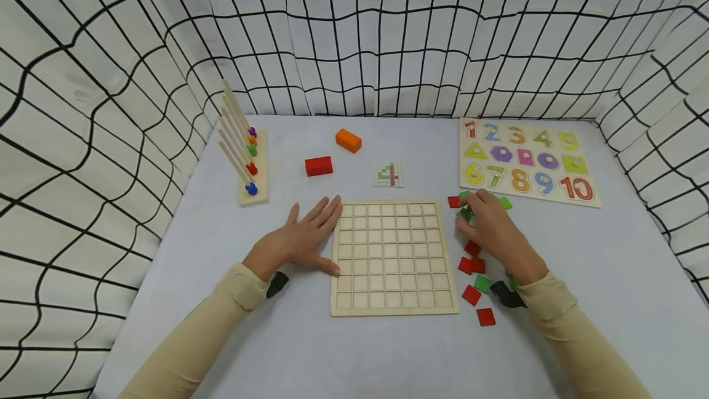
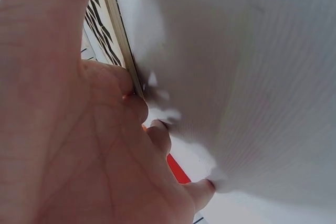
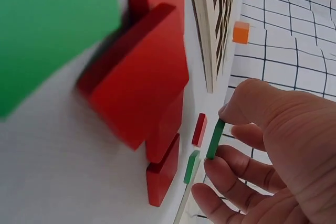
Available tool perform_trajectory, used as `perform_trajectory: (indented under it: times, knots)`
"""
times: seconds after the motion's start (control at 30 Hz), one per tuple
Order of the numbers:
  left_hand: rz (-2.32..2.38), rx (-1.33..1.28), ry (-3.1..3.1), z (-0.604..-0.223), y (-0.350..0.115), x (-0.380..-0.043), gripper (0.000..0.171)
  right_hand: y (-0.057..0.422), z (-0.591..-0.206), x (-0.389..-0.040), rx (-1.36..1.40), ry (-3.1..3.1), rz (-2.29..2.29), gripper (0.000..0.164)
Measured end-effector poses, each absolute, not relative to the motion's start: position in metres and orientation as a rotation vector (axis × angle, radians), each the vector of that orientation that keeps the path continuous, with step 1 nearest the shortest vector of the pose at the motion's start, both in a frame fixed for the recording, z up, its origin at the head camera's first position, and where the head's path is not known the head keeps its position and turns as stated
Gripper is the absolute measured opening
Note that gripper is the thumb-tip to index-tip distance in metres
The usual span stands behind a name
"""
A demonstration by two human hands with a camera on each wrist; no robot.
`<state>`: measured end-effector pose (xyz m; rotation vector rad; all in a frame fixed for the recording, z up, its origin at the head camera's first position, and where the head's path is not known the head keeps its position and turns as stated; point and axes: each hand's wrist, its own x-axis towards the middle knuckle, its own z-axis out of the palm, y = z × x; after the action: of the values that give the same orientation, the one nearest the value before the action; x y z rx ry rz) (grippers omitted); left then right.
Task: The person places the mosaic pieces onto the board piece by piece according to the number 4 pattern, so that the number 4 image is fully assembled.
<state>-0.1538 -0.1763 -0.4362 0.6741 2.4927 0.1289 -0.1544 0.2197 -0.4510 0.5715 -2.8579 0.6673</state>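
A square wooden grid board (image 1: 394, 257) lies flat on the table with its cells bare. My left hand (image 1: 301, 240) is spread flat, its fingertips and thumb touching the board's left edge; in the left wrist view, the palm (image 2: 105, 145) fills much of the picture. To the right of the board, my right hand (image 1: 490, 226) pinches a green square tile (image 3: 215, 139) between thumb and fingers, held up on edge. Loose red tiles (image 1: 471, 295) and green tiles (image 1: 482, 283) lie around and beneath that hand, some partly hidden by it.
Behind the board lies a small pattern card (image 1: 388, 175) with a figure 4. A red block (image 1: 318, 166) and an orange block (image 1: 348, 140) sit at back left, near a peg stand (image 1: 255, 196). At back right is a number puzzle board (image 1: 526, 162). Black netting surrounds the table.
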Motion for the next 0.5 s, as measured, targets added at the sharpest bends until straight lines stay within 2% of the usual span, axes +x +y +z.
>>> perform_trajectory:
  times: [0.3,0.5]
  knots:
    - [0.171,0.661,2.49,-0.434,-0.177,-0.152,0.136,0.205,-0.443,-0.164,0.716,-3.003,0.75,0.032]
    - [0.175,0.666,2.491,-0.435,-0.177,-0.152,0.136,0.192,-0.44,-0.17,0.954,-2.938,0.669,0.032]
